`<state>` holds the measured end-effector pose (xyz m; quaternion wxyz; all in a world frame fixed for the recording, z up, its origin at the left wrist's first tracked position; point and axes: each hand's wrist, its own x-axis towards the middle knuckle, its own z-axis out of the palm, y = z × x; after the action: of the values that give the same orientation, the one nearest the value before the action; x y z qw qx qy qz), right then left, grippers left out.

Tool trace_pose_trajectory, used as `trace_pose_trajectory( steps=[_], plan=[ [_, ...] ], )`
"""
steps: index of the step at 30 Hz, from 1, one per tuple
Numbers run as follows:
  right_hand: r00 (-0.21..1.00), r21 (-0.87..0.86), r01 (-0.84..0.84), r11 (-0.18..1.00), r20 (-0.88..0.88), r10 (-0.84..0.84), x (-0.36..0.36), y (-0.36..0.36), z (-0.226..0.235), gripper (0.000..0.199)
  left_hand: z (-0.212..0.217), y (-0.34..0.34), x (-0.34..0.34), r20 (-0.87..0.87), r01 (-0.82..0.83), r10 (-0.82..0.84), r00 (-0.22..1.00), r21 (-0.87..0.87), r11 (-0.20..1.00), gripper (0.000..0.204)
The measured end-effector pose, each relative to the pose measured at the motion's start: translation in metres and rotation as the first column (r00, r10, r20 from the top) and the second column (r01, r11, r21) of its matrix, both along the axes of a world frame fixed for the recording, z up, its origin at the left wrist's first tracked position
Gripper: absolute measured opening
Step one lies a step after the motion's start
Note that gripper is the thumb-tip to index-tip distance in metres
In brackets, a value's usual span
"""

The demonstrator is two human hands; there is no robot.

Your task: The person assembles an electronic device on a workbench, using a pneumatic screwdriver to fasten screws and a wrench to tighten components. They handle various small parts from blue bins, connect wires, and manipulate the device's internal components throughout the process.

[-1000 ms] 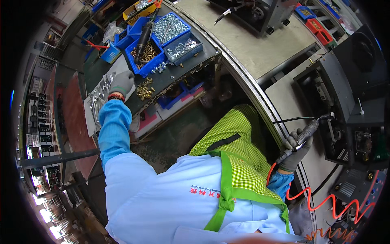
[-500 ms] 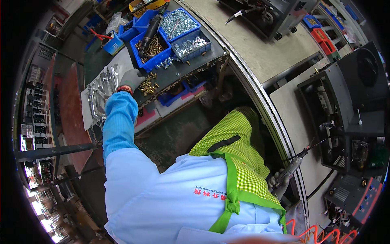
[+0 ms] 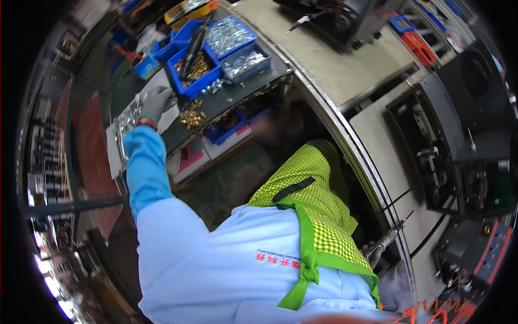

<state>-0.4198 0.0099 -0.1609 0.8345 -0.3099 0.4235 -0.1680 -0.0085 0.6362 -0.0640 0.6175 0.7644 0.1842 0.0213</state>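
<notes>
My left hand [image 3: 156, 102], in a grey glove, is over the workbench beside shiny silver metal strips [image 3: 125, 123] lying on a white sheet [image 3: 170, 117]. Its fingers look curled; blur hides whatever they may hold. Just right of it lies a loose pile of brass screws [image 3: 191, 115]. At the lower right, my right hand [image 3: 376, 256], also gloved, is closed around a grey power screwdriver [image 3: 386, 237] whose thin bit points up and right. The apron's edge partly covers that hand.
Blue bins hold brass screws [image 3: 198, 66] and silver fasteners [image 3: 229, 36]; a dark driver [image 3: 195, 47] leans across one. A metal-edged conveyor [image 3: 353, 135] runs along the right, carrying dark open machine housings [image 3: 431, 156]. A coiled orange hose [image 3: 440, 312] hangs at lower right.
My left hand has moved left, away from the brass screws and toward the metal strips. My right hand has sunk further behind the apron with the screwdriver. The whole view has shifted slightly.
</notes>
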Motion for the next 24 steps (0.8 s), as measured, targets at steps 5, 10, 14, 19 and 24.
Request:
trace_pose_trajectory(
  steps=[5,10,14,19,24],
  plan=[
    [0.998,-0.082,0.04,0.996,0.061,-0.035,0.014,0.011,0.013,0.036,0.048,-0.141,-0.017,0.29,0.361,-0.279,0.915,-0.287,0.887,0.03],
    [0.987,-0.273,-0.149,0.95,0.014,0.159,0.038,0.026,0.057,0.056,0.023,-0.338,-0.051,0.24,0.793,-0.77,0.591,-0.347,0.501,0.02],
    [0.945,-0.283,-0.327,0.902,-0.085,0.316,0.032,0.042,0.083,0.056,-0.013,-0.49,-0.087,0.398,0.977,-0.916,-0.045,0.211,0.044,0.016],
    [0.955,-0.26,-0.295,0.919,-0.055,0.291,0.004,0.055,0.069,0.052,-0.022,-0.595,-0.144,0.147,0.339,-0.969,0.198,-0.938,-0.073,0.037],
    [0.962,-0.342,-0.265,0.902,-0.16,0.222,-0.023,0.055,0.048,0.047,-0.035,-0.62,-0.176,0.081,0.433,-0.982,0.169,-0.901,0.0,0.041]
  ],
)
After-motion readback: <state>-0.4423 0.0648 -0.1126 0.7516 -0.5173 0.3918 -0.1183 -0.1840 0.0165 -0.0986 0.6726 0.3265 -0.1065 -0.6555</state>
